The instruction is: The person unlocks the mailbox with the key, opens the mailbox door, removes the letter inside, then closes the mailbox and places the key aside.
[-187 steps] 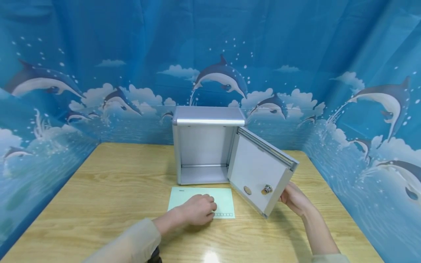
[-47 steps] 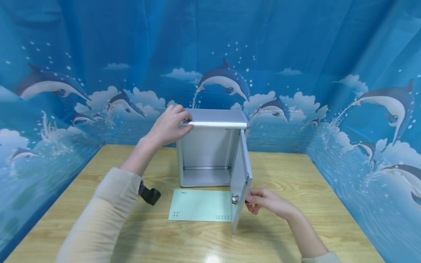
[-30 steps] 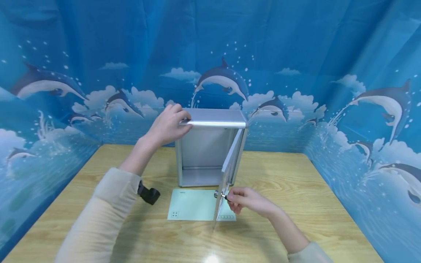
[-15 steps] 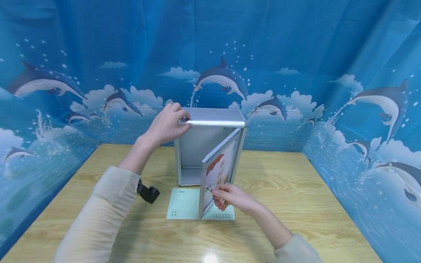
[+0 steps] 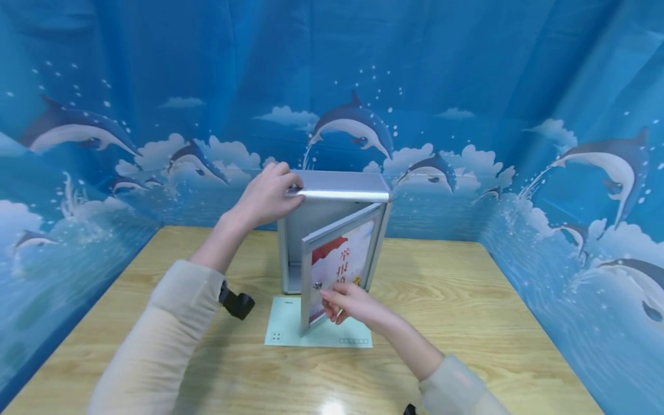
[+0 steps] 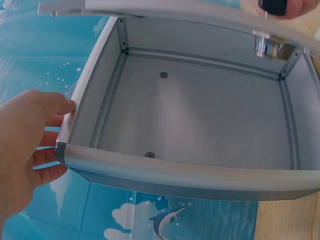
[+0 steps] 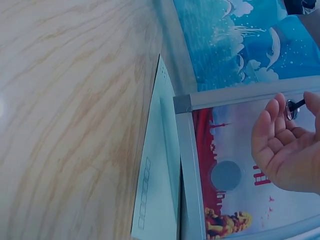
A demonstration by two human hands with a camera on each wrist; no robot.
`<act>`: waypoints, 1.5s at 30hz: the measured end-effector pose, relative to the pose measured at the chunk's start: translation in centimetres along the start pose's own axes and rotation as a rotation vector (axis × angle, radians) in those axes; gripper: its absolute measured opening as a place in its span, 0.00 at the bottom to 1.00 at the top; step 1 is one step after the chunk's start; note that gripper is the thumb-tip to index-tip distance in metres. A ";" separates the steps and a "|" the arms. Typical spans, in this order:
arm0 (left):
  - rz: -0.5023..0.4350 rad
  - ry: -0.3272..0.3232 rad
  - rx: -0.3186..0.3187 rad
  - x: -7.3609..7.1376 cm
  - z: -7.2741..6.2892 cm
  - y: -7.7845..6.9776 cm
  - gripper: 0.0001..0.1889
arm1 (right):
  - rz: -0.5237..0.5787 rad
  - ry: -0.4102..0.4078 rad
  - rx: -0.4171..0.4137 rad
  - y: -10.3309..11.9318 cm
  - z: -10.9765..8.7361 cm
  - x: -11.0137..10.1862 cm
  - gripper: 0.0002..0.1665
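A silver metal letter box (image 5: 342, 182) stands upright at the table's back. My left hand (image 5: 270, 196) grips its upper left edge, thumb on the front side in the left wrist view. The box's door (image 5: 337, 230), hinged on the right, stands ajar with its printed front panel facing me. My right hand (image 5: 353, 304) pinches a black-headed key (image 7: 299, 104) in the door's lock. From the left wrist, the lock barrel (image 6: 270, 47) shows on the door's inner side. A pale green envelope (image 5: 285, 325) lies flat below the box, partly hidden by the door.
The wooden table (image 5: 207, 369) reaches out on both sides of the box. A blue dolphin-print curtain (image 5: 332, 69) encloses the back and sides. A black wrist camera (image 5: 237, 302) sits under my left sleeve.
My left hand has gone from the envelope to the box's upper edge. The door has swung leftward toward the box, my right hand moving with it at the key.
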State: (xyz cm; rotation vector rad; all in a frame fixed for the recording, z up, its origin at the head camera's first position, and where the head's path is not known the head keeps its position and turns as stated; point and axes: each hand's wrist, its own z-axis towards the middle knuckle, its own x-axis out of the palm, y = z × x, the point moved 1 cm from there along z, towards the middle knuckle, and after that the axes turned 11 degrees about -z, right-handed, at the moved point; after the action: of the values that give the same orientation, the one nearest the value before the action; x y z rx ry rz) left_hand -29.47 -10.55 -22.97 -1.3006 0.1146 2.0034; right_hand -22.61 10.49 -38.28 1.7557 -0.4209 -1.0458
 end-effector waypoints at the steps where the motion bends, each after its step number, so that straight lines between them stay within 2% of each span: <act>1: -0.001 -0.001 0.000 0.0 0.0 0.0 0.11 | -0.004 -0.004 0.004 0.1 0.1 0.1 0.23; 9: 0.006 -0.009 -0.007 0.1 0.0 -0.1 0.11 | 0.030 -0.030 0.048 0.6 1.4 0.7 0.24; 20: 0.005 -0.012 -0.079 0.2 0.2 -0.4 0.14 | 0.020 -0.105 0.085 1.0 2.8 1.3 0.27; 25: 0.015 -0.001 -0.095 0.2 0.3 -0.6 0.15 | 0.012 -0.132 0.100 1.2 3.2 1.4 0.26; 30: 0.011 0.008 -0.104 0.0 0.3 -0.7 0.15 | 0.020 -0.150 0.116 1.3 3.6 1.4 0.26; 37: -0.001 0.013 -0.101 -0.3 0.3 -0.9 0.15 | 0.091 -0.156 0.133 1.4 4.5 1.5 0.27; 45: -0.007 0.007 -0.089 -0.1 0.2 -0.7 0.14 | 0.056 -0.201 0.130 1.3 5.7 1.5 0.30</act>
State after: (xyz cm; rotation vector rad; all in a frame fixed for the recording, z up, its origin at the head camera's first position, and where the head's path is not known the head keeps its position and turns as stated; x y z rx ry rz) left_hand -29.12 -10.02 -22.58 -1.3613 0.0241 2.0183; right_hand -26.17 5.60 -38.51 1.7480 -0.6731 -1.1816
